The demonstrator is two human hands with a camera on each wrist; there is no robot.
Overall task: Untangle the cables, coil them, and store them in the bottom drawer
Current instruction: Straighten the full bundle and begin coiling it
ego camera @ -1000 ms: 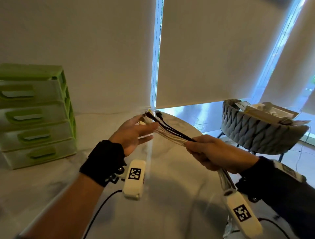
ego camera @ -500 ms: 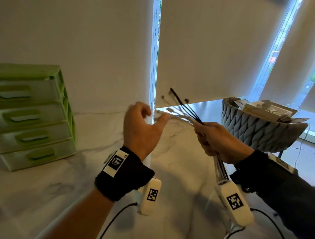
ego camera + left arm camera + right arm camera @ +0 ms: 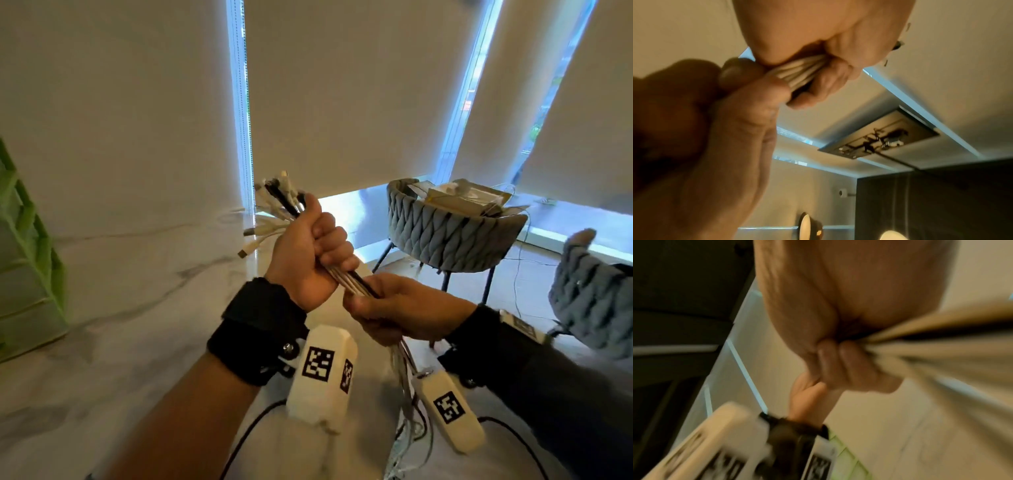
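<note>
Both hands are on the cables (image 3: 352,284), held in the air over the marble table (image 3: 120,325). The left hand (image 3: 308,253) is fisted tight round the bundle, plug ends fanning out above. Just below, the right hand (image 3: 404,308) grips it too, loose ends trailing down. The green drawers (image 3: 30,260) stand far left.

White and black cables (image 3: 346,279), a pale green drawer unit (image 3: 30,253) at far left, a white grey-veined marble worktop (image 3: 144,274), black wristbands (image 3: 257,329), white camera housings (image 3: 322,373) bearing black-and-white square codes, and a grey woven chair (image 3: 448,236).
</note>
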